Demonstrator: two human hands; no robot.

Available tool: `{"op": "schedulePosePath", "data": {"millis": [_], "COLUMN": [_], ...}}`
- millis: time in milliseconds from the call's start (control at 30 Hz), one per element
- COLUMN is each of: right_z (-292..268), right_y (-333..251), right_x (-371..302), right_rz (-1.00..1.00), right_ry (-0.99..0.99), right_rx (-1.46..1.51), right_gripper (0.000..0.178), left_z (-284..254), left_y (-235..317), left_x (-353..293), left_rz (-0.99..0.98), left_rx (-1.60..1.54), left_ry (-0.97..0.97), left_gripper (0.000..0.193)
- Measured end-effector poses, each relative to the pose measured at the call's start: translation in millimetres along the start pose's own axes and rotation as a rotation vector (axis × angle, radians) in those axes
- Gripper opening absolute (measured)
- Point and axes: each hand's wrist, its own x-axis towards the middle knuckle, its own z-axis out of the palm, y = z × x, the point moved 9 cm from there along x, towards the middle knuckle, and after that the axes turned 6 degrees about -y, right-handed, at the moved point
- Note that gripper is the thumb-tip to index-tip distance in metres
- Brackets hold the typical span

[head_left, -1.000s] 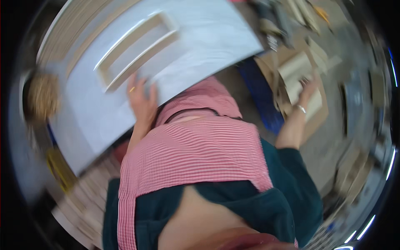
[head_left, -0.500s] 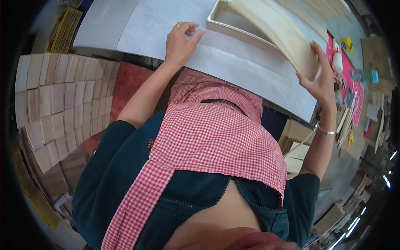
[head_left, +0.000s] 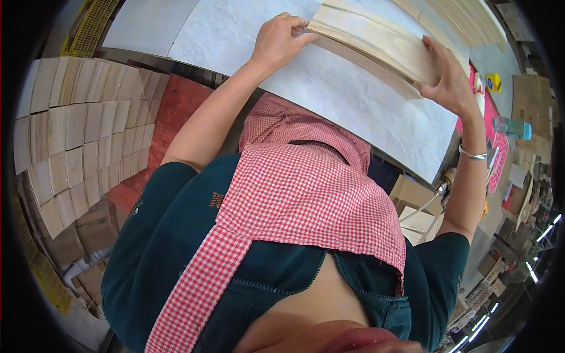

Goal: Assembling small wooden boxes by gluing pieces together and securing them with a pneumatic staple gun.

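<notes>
A pale, thin wooden panel (head_left: pixel 376 36) lies over the top of a shallow rectangular wooden box (head_left: pixel 366 62), hiding the box's inside. My left hand (head_left: pixel 279 45) is at the left end of both, its thumb and fingers closing on the box's corner beside the panel's edge. At the other end, my right hand (head_left: pixel 450 77) grips the panel across its short side, thumb near the front corner and fingers on the far side. Both pieces rest on the white marbled worktop (head_left: pixel 347 112), a little back from its near edge.
Several wooden strips (head_left: pixel 468 20) lie at the far right of the worktop. Beyond my right hand are a yellow tape measure (head_left: pixel 493 83) and a jar with a turquoise lid (head_left: pixel 518 128). Stacked wooden blocks (head_left: pixel 76 129) stand to the left, near a yellow crate (head_left: pixel 91 26).
The panel, raised and tilted over the box before, has come down onto it in my right hand. My left hand has moved right and away from me to the box's end.
</notes>
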Motion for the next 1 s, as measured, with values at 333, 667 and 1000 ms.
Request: {"op": "schedulePosePath", "data": {"millis": [333, 667, 1000], "right_z": [11, 40, 50], "right_y": [9, 22, 30], "right_x": [-2, 1, 2], "right_rz": [-0.023, -0.001, -0.026], "right_ry": [-0.026, -0.012, -0.013], "right_rx": [-0.042, -0.031, -0.126], "right_gripper": [0.084, 0.084, 0.089], "left_z": [-4, -5, -3], "left_y": [24, 49, 42], "left_x": [2, 5, 4], "left_rz": [0.154, 0.243, 0.247], "left_rx": [0.227, 0.511, 0.458], "left_ry": [0.053, -0.016, 0.02], "left_gripper": [0.023, 0.021, 0.019]}}
